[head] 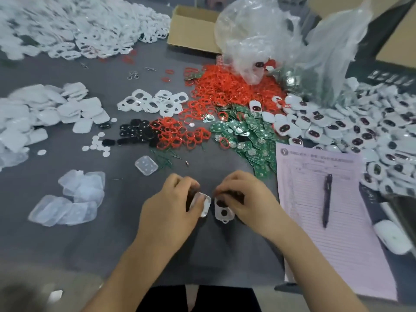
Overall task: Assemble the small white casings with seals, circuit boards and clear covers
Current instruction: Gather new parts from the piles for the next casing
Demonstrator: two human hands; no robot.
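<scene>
My left hand point(171, 206) grips a clear cover point(201, 204) by its edge, just above the grey table near the front. Beside it my right hand point(247, 199) holds a small white casing point(222, 211) with dark holes in its face; the fingers curl over its top end. The two parts are a small gap apart. Behind them lie red seals point(227, 86) in a big heap, green circuit boards point(249, 136), a row of white casing frames point(153, 102) and one loose clear cover point(146, 165).
Stacks of clear covers point(69, 199) lie at the left. Finished white units point(351, 127) pile up at the right beside a pink form point(351, 221) with a black pen point(326, 199). A plastic bag point(281, 34) and a cardboard box point(193, 30) stand at the back.
</scene>
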